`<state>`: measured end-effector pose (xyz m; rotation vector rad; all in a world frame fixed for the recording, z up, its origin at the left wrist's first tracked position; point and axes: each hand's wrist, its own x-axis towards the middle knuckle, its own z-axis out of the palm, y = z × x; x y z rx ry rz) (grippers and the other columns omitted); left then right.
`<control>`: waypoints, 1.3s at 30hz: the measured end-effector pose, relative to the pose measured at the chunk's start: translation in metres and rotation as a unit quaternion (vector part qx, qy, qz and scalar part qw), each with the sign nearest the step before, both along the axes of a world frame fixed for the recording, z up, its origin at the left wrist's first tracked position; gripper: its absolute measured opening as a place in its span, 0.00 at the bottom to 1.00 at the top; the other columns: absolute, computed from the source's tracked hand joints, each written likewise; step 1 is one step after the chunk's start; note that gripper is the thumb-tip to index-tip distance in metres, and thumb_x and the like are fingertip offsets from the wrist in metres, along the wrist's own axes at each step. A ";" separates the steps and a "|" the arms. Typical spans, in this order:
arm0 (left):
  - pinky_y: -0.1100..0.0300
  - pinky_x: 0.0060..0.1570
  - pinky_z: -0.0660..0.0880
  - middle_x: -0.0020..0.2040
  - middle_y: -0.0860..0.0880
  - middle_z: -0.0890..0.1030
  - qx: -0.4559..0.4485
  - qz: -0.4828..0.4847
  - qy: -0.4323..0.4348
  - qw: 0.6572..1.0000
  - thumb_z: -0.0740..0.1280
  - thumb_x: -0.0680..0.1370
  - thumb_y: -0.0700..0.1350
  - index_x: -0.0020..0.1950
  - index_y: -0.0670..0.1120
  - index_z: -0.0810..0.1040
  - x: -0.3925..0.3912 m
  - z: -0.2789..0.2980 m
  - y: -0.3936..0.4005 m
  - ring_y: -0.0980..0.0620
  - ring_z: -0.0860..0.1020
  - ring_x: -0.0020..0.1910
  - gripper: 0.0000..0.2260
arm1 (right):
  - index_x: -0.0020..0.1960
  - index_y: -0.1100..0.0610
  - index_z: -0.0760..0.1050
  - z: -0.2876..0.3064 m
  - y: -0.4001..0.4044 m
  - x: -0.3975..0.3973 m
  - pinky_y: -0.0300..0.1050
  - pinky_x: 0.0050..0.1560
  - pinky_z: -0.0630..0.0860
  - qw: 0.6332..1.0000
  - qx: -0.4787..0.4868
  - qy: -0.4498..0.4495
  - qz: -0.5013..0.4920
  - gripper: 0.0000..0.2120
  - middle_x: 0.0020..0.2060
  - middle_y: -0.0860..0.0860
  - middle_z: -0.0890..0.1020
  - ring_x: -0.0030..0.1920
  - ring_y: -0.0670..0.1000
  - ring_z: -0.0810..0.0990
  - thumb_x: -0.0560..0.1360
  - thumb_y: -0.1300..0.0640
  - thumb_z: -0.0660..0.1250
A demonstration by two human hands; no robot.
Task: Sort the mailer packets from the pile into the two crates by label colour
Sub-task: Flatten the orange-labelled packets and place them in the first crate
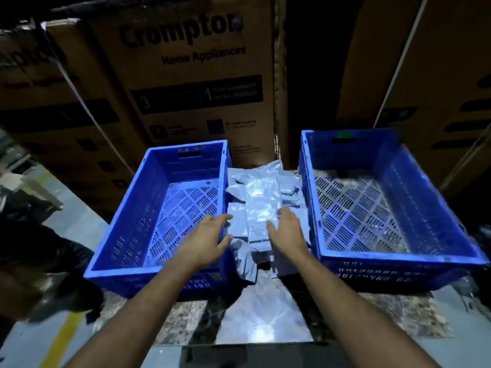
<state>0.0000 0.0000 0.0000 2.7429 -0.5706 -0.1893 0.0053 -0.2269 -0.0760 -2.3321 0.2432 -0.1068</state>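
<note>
Both open hands on silver packets between blue crates, nothing gripped.

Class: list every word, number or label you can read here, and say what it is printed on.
"Crompton", "Home Appliances": middle carton.
"3", "1": black panel on that carton; its small print is blurred.
Left carton: print cut off and blurred.
Green sticker on right crate: blank.
Packets: nothing readable.

Silver mailer packets piled between 2 blue crates.
</note>
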 end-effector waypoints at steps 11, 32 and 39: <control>0.61 0.49 0.75 0.49 0.57 0.85 -0.256 -0.019 0.125 0.958 0.64 0.82 0.49 0.70 0.56 0.71 0.036 -0.002 0.031 0.61 0.81 0.46 0.16 | 0.57 0.56 0.81 0.022 0.017 0.022 0.40 0.40 0.72 0.974 0.127 -0.007 -0.187 0.13 0.45 0.49 0.83 0.44 0.52 0.81 0.73 0.58 0.74; 0.48 0.58 0.79 0.57 0.44 0.85 -0.603 0.125 0.320 0.720 0.61 0.83 0.40 0.64 0.43 0.78 -0.026 0.024 -0.067 0.44 0.83 0.56 0.11 | 0.58 0.44 0.79 0.092 -0.019 -0.107 0.40 0.49 0.75 0.966 0.165 -0.137 -0.145 0.13 0.49 0.41 0.82 0.49 0.43 0.81 0.75 0.50 0.74; 0.48 0.51 0.81 0.54 0.41 0.85 -0.591 0.129 0.298 0.738 0.65 0.82 0.41 0.61 0.40 0.80 -0.038 0.028 -0.085 0.40 0.84 0.53 0.10 | 0.52 0.54 0.83 0.086 -0.041 -0.105 0.44 0.43 0.79 0.930 0.361 -0.073 -0.006 0.08 0.43 0.52 0.87 0.44 0.51 0.86 0.80 0.62 0.66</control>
